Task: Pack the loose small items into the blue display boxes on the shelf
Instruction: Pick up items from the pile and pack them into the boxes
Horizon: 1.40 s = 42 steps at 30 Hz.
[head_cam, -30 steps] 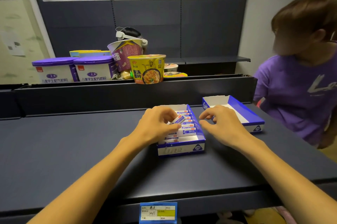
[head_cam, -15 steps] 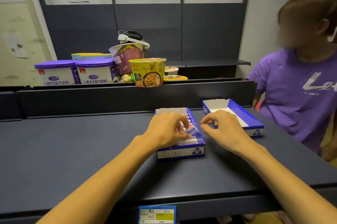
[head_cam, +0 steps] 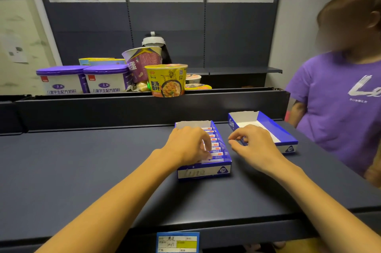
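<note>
A blue display box [head_cam: 203, 172] stands on the dark shelf [head_cam: 82, 170], holding a row of several small white wrapped items [head_cam: 215, 145]. My left hand [head_cam: 185, 145] reaches into it from the left, fingers curled down on the frontmost item; my thumb is hidden. A second blue display box [head_cam: 276, 127], open and white inside, sits to the right and slightly further back. My right hand [head_cam: 255, 145] hovers between the two boxes with fingers loosely curled, and I see nothing in it.
A person in a purple shirt [head_cam: 340, 104] stands close at the right edge of the shelf. Behind a raised dark ledge [head_cam: 123, 108] are a yellow noodle cup [head_cam: 167, 80], two purple-lidded tubs [head_cam: 61, 79] and other cups. A price label [head_cam: 177, 242] hangs on the shelf's front edge.
My left hand carried a small item from above the box down to the front of the row. My right hand stayed beside the box. The person at the right shifted slightly.
</note>
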Motion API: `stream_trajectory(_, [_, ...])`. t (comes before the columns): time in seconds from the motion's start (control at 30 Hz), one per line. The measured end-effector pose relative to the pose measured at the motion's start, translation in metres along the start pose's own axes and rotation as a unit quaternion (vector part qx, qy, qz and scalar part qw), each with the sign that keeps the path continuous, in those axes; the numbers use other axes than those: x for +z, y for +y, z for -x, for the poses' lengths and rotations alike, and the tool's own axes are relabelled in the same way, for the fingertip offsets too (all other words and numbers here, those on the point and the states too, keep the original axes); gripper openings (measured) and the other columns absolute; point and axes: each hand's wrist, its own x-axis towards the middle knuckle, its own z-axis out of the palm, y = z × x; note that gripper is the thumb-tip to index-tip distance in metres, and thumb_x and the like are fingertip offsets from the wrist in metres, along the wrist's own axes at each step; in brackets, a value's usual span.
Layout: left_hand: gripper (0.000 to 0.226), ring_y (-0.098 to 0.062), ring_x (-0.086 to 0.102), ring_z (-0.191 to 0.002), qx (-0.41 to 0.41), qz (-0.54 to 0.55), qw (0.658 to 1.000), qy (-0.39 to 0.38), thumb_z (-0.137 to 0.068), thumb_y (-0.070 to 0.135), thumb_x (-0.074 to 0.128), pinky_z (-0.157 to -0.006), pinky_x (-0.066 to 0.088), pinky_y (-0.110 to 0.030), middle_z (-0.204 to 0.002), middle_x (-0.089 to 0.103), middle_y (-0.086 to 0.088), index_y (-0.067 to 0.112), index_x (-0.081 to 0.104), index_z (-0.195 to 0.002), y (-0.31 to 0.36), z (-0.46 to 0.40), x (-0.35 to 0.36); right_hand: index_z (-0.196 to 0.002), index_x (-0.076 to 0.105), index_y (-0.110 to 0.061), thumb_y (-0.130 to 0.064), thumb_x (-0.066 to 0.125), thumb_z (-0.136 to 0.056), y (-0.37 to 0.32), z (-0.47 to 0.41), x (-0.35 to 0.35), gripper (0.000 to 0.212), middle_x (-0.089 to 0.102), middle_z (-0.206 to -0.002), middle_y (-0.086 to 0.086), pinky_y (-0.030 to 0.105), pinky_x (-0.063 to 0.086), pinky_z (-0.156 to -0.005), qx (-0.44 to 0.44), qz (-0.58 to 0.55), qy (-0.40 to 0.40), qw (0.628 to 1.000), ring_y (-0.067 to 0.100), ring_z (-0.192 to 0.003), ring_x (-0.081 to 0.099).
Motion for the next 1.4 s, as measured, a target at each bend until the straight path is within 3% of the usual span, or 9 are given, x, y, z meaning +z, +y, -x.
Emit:
stream_trajectory(0.3, [0.030, -0.019, 0.062, -0.101, 0.002, 0.004, 1.000, -0.001, -0.087, 0.039, 0.064, -0.073, 0.050, -0.025, -0.119, 0.066, -0.001, 0.021, 0.066, -0.112, 0.002, 0.001, 0.000, -0.107, 0.067, -0.018, -0.032, 0.066, -0.087, -0.005, -0.002, 0.003, 0.024, 0.066, -0.112, 0.001, 0.026, 0.048, -0.082, 0.000, -0.010, 0.002, 1.000, 0.008, -0.098, 0.052])
stream_trajectory(0.57, [0.030, -0.014, 0.060, -0.099, -0.014, 0.027, 0.999, 0.035, -0.086, 0.042, 0.065, -0.090, 0.049, -0.034, -0.111, 0.067, 0.004, 0.025, 0.064, -0.110, -0.008, 0.009, -0.004, -0.107, 0.064, -0.022, -0.038, 0.068, -0.084, -0.019, -0.006, 0.007, 0.029, 0.066, -0.114, -0.002, 0.029, 0.052, -0.086, -0.011, 0.002, -0.016, 1.000, 0.013, -0.103, 0.059])
stream_trajectory(0.93, [0.028, -0.011, 0.053, -0.103, -0.133, -0.043, 0.969, 0.205, -0.086, 0.046, 0.059, -0.090, 0.039, -0.032, -0.106, 0.065, 0.012, 0.033, 0.061, -0.111, -0.073, 0.073, -0.030, -0.119, 0.059, -0.029, -0.039, 0.055, -0.092, -0.099, -0.025, 0.027, 0.030, 0.059, -0.121, -0.005, 0.033, 0.037, -0.097, -0.170, 0.060, -0.040, 0.983, 0.013, -0.114, 0.047])
stream_trajectory(1.17, [0.030, -0.013, 0.051, -0.107, -0.230, -0.079, 0.942, 0.230, -0.086, 0.044, 0.057, -0.089, 0.031, -0.030, -0.110, 0.063, 0.012, 0.033, 0.059, -0.114, -0.113, 0.145, -0.036, -0.125, 0.054, -0.032, -0.043, 0.049, -0.094, -0.161, -0.016, 0.057, 0.034, 0.055, -0.123, -0.005, 0.032, 0.033, -0.093, -0.263, 0.071, -0.066, 0.960, 0.015, -0.115, 0.044])
stream_trajectory(1.4, [0.031, -0.012, 0.051, -0.108, -0.244, -0.085, 0.935, 0.243, -0.087, 0.045, 0.057, -0.090, 0.031, -0.030, -0.112, 0.063, 0.012, 0.033, 0.058, -0.116, -0.153, 0.205, -0.053, -0.125, 0.054, -0.031, -0.043, 0.049, -0.093, -0.216, 0.009, 0.074, 0.035, 0.056, -0.121, -0.005, 0.033, 0.033, -0.093, -0.279, 0.079, -0.064, 0.955, 0.015, -0.115, 0.044])
